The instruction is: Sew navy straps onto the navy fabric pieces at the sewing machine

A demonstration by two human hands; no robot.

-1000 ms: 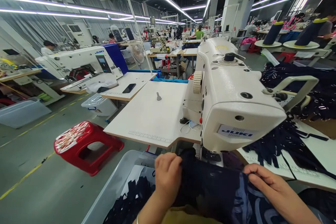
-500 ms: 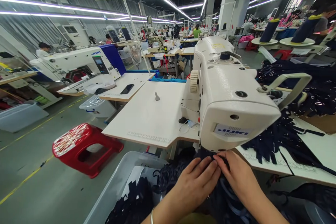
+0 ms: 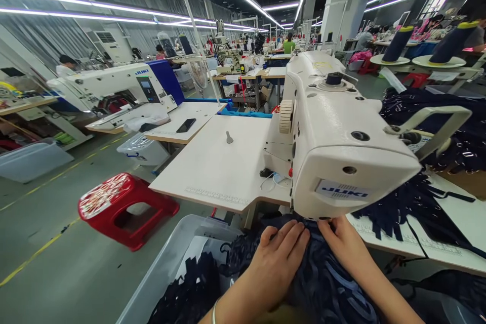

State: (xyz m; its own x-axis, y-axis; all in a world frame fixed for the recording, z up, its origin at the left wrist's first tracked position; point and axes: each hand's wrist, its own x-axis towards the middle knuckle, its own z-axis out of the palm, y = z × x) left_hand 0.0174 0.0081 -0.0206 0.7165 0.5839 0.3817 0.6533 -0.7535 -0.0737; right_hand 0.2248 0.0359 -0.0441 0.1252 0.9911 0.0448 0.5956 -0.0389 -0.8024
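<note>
Dark navy fabric [image 3: 288,221] lies under the head of a white JUKI sewing machine [image 3: 341,162] and hangs toward me. My left hand [image 3: 279,258] rests on it, fingers stretched out and lying flat just left of the needle area, index finger slightly lifted. Just below the machine head, my right hand [image 3: 343,243] has thumb and fingers closed on the fabric's edge; its fingertips are partly hidden by the head. More navy strap-like pieces [image 3: 330,283] are heaped below both hands.
A translucent bin [image 3: 152,268] with navy pieces stands at lower left, near a red stool [image 3: 127,207]. On the white machine table [image 3: 212,167] lies a small grey metal piece [image 3: 229,137]. A phone [image 3: 186,125] is on the adjoining table. Navy straps [image 3: 402,202] are piled at right.
My left hand has shifted slightly left and away from my right hand, so a gap shows between them. The right hand has moved a little right. The view has shifted slightly.
</note>
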